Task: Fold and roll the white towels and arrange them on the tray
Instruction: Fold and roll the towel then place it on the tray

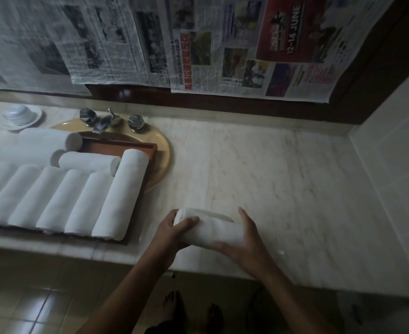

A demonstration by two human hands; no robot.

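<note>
A rolled white towel [213, 231] is held by both hands on the marble counter [282, 169], just right of the tray [118, 147], near its front corner. The L hand [172, 233] is curled round the roll's left end, thumb on top. The R hand [244, 242] is closed round the right end, thumb on the far side. On the tray, finished rolls [78, 201] are laid side by side, w/ others crosswise behind them. Under the tray a yellow sink [163, 162] is seen, and behind the tray a tap [104, 121].
</note>
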